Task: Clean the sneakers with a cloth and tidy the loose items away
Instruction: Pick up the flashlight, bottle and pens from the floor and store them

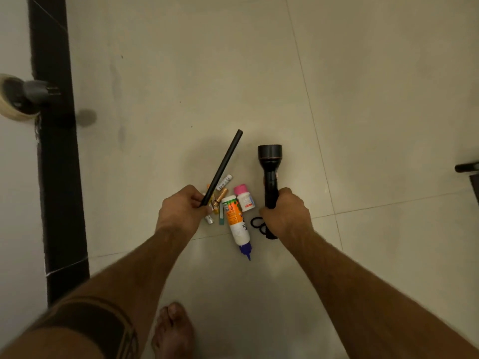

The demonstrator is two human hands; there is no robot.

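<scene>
My left hand (181, 206) grips the lower end of a long black stick (225, 161), which slants up to the right above the floor. My right hand (285, 215) holds a black torch (270, 168) by its handle, head pointing away from me. Between the hands, loose items lie on the tiled floor: a white glue bottle with an orange label and a blue nozzle (237, 224), a small white pill bottle with a pink cap (245, 198), several batteries (220, 196) and black hair ties (258, 224). No sneakers or cloth are in view.
A black skirting strip (55, 151) runs along the wall at the left, with a grey and cream fitting (23, 95) on the wall. A dark object (469, 168) pokes in at the right edge. My bare foot (172, 330) stands on the tiles below the items.
</scene>
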